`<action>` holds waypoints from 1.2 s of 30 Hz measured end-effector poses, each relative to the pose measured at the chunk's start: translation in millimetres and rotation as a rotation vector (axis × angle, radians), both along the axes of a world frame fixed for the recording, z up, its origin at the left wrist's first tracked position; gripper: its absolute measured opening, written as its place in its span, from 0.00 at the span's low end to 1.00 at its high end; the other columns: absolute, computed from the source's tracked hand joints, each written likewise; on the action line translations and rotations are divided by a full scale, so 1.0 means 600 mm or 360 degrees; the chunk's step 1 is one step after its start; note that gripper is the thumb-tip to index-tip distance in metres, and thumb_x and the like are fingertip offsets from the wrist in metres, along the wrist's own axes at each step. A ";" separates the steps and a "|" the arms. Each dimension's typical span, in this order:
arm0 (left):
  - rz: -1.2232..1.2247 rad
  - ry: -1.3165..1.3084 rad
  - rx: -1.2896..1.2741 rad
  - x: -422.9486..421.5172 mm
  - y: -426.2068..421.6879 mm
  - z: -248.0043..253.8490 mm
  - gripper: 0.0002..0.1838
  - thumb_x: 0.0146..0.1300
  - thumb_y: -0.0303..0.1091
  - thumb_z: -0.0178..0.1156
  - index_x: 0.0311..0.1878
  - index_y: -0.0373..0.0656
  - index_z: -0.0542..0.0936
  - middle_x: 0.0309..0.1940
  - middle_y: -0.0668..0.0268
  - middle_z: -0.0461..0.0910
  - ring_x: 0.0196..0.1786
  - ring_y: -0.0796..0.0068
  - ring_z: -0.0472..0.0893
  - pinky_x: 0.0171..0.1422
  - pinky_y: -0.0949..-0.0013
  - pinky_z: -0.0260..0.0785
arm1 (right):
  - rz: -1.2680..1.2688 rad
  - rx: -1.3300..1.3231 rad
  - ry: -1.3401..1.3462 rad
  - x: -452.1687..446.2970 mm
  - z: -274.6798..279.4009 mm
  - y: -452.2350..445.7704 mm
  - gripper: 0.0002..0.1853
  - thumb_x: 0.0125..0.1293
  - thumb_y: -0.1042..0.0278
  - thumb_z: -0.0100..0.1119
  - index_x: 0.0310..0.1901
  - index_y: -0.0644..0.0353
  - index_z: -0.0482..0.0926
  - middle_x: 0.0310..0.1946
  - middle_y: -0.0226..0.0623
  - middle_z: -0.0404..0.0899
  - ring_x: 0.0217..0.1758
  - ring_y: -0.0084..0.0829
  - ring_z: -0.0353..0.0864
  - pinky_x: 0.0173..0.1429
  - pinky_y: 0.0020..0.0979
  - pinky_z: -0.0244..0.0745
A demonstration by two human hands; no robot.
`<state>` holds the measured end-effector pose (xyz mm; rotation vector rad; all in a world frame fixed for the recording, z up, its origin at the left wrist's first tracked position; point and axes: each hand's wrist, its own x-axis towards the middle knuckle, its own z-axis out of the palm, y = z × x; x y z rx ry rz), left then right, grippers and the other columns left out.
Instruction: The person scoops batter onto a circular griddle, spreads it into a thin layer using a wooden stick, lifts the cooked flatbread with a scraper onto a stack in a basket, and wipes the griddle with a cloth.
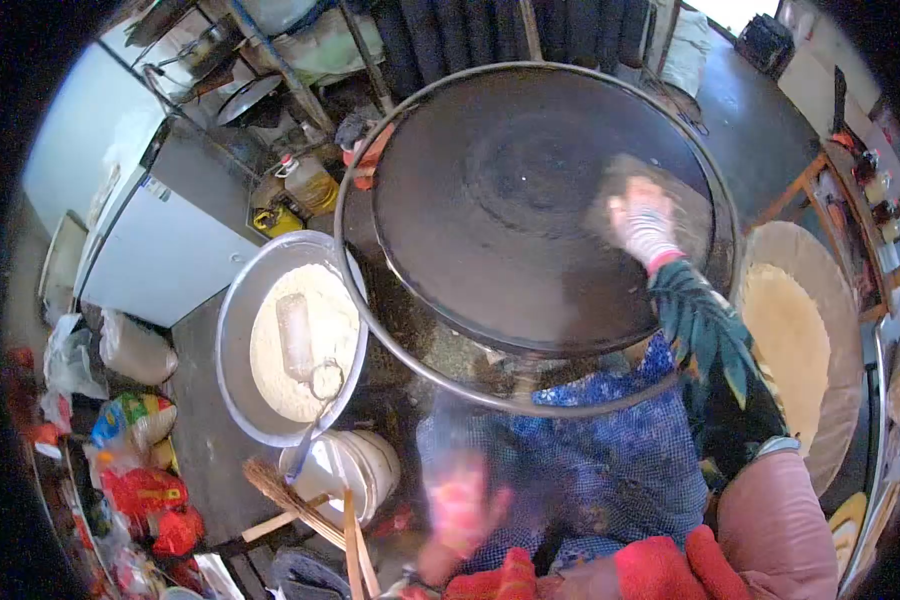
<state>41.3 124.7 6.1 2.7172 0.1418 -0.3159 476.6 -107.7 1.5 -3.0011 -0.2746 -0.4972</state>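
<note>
A large round black griddle [490, 250] lies in front of me with a metal ring [450, 392] around it. My right hand [645, 215], in a striped glove, presses a blurred brown wiping pad [622, 172] onto the right part of the griddle. Motion smears the pad, so its exact kind is unclear. My left hand [460, 505] is low over my lap, near the blue checked apron [590, 470]. It is too blurred to make out how the fingers are set, and nothing shows in it.
To the left stands a metal basin [232, 385] of pale batter or flour with a clear container [295, 335] and a ladle [327, 380] in it. Below are a white bucket [375, 470] and a straw brush [280, 490]. At right lies a thin round flatbread [785, 340] on a round tray [835, 300].
</note>
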 end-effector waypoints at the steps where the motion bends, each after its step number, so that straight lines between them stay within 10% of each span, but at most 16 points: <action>1: 0.0099 0.0186 0.0306 -0.002 0.018 0.008 0.44 0.53 0.56 0.60 0.67 0.39 0.59 0.68 0.47 0.56 0.69 0.40 0.55 0.65 0.36 0.54 | 0.0216 0.0053 0.0084 -0.037 0.040 0.055 0.26 0.60 0.50 0.46 0.51 0.65 0.72 0.53 0.52 0.71 0.57 0.48 0.70 0.59 0.49 0.62; 5: 0.0226 0.0247 0.0177 -0.011 0.011 -0.045 0.49 0.51 0.60 0.60 0.69 0.38 0.56 0.69 0.42 0.51 0.68 0.28 0.51 0.65 0.32 0.51 | 0.1184 0.0321 -0.0003 -0.162 0.069 0.273 0.20 0.53 0.56 0.53 0.41 0.64 0.72 0.44 0.50 0.71 0.48 0.44 0.71 0.56 0.46 0.64; 8: 0.0179 0.0212 0.0229 -0.011 0.002 -0.061 0.50 0.51 0.62 0.60 0.69 0.38 0.56 0.70 0.40 0.48 0.68 0.27 0.50 0.66 0.33 0.51 | 0.1493 0.0254 0.0391 -0.203 0.039 0.385 0.37 0.65 0.45 0.42 0.67 0.66 0.57 0.69 0.51 0.54 0.75 0.43 0.48 0.77 0.44 0.35; 11: 0.0164 0.0187 0.0220 -0.017 0.001 -0.071 0.50 0.51 0.63 0.59 0.69 0.37 0.56 0.69 0.38 0.49 0.68 0.26 0.49 0.67 0.36 0.49 | 0.1453 0.0340 0.0235 -0.152 0.011 0.431 0.38 0.61 0.42 0.45 0.66 0.62 0.61 0.69 0.46 0.56 0.74 0.43 0.49 0.76 0.48 0.38; 16: 0.0160 0.0156 0.0212 -0.020 0.012 -0.079 0.48 0.52 0.60 0.59 0.67 0.33 0.58 0.67 0.35 0.52 0.68 0.29 0.51 0.70 0.37 0.45 | 0.0681 0.0341 0.0077 0.038 0.064 0.266 0.25 0.56 0.49 0.52 0.47 0.62 0.75 0.48 0.49 0.75 0.55 0.43 0.73 0.61 0.46 0.64; 20: 0.0222 0.0209 0.0182 -0.011 0.014 -0.078 0.46 0.51 0.59 0.59 0.67 0.37 0.60 0.67 0.38 0.53 0.66 0.27 0.52 0.67 0.36 0.49 | -0.0018 0.0138 -0.0365 0.174 -0.034 -0.010 0.31 0.62 0.40 0.47 0.54 0.61 0.71 0.56 0.48 0.71 0.61 0.48 0.68 0.63 0.53 0.59; 27: 0.0311 0.0065 0.0135 -0.024 0.026 -0.080 0.44 0.47 0.54 0.64 0.66 0.41 0.64 0.66 0.41 0.57 0.66 0.29 0.54 0.66 0.37 0.52 | -0.0603 -0.0101 0.0303 0.182 -0.023 -0.130 0.37 0.66 0.36 0.34 0.69 0.55 0.55 0.71 0.41 0.51 0.74 0.40 0.48 0.73 0.54 0.39; 36: 0.0404 0.0132 0.0128 -0.011 0.018 -0.063 0.41 0.53 0.56 0.60 0.66 0.42 0.63 0.68 0.45 0.55 0.68 0.34 0.53 0.67 0.36 0.49 | 0.0916 -0.0023 -0.0110 0.017 0.028 0.395 0.35 0.62 0.40 0.43 0.60 0.63 0.66 0.59 0.47 0.68 0.64 0.45 0.64 0.68 0.60 0.49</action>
